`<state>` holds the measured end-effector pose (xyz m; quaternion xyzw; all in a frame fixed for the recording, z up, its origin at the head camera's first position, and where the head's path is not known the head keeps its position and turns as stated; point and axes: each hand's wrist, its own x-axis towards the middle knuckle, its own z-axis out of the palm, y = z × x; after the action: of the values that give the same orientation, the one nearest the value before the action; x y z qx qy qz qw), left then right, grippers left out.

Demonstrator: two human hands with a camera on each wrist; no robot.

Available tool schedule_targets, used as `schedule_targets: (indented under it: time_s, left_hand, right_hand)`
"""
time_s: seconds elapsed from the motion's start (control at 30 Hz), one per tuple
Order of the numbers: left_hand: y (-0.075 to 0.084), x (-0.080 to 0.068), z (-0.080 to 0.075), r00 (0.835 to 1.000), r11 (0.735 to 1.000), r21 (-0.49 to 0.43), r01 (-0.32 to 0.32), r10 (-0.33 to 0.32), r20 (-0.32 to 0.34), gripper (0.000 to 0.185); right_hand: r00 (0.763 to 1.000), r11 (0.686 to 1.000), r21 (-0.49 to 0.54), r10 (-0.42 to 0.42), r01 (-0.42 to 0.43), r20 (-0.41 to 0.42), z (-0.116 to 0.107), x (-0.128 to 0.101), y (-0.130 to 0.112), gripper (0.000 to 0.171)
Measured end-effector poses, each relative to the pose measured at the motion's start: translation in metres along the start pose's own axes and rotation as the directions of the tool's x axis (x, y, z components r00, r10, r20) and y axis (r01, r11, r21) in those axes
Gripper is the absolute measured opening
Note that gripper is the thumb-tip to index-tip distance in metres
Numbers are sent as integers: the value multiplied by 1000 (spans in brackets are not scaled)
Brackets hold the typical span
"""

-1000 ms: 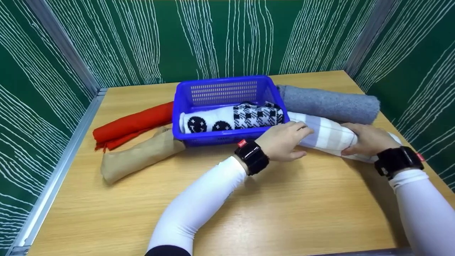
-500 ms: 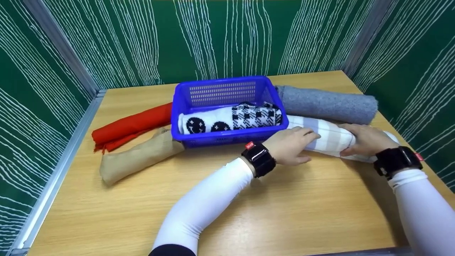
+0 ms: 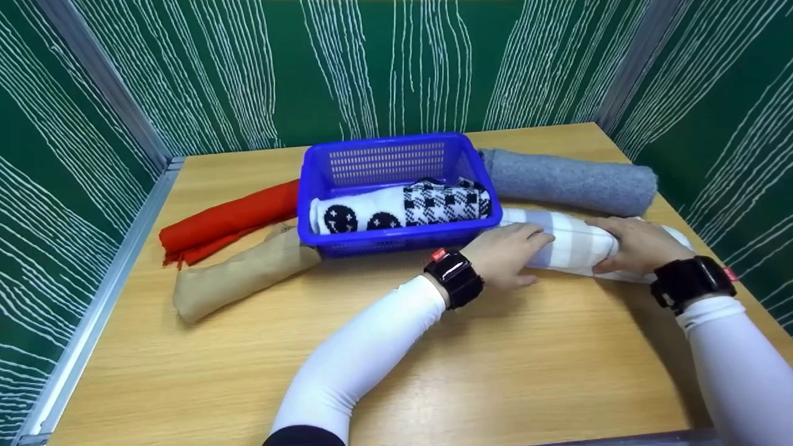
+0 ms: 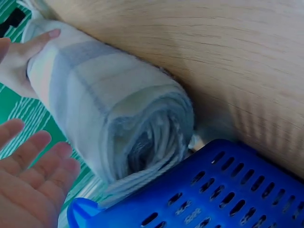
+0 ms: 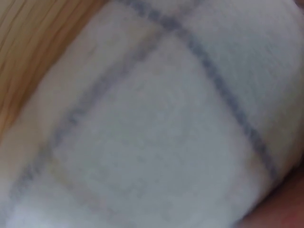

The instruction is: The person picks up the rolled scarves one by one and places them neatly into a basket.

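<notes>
A rolled plaid scarf (image 3: 573, 243), white with grey-blue and beige bands, lies on the table at the right. My right hand (image 3: 641, 244) grips it toward its right end, thumb at the near side. In the right wrist view, the scarf's cloth (image 5: 142, 123) fills nearly everything. My left hand (image 3: 505, 255) is by the scarf's left end, in front of the basket's near right corner. Its fingers are spread and relaxed in the left wrist view, where the hand (image 4: 31, 185) appears beside the scarf's spiral end (image 4: 147, 137).
The blue plastic basket (image 3: 396, 234) holds a rolled black-and-white knit piece (image 3: 384, 210) with smiley faces and checks. Left of it lie a red roll (image 3: 232, 214) and a tan roll (image 3: 245, 272). A grey roll (image 3: 570, 179) lies behind the plaid scarf. Green walls enclose the table (image 3: 433, 371).
My left hand has shifted slightly right and toward me along the scarf's left end. My right hand keeps its hold, nearly still. The basket and other rolls stay in place.
</notes>
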<state>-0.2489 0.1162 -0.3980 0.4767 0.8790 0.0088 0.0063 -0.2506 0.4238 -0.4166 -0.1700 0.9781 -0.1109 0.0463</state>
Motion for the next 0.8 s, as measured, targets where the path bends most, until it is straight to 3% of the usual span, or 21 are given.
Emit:
schedule_targets:
  time_s: [0.3,0.6,0.8]
  left_hand:
    - [1,5,5,1000,998,68,-7,8,-4,82]
    - [0,7,7,999,997,69,31,-30,-20,78]
    - [1,10,6,999,998,54,40,-38,-35,77]
  right_hand:
    - [1000,1000,10,-10,11,-13,2,0,2,88]
    - [1000,1000,10,-4,4,-6,2,1,1,88]
    - [998,999,-7,-48,48,-30,1,0,-1,86]
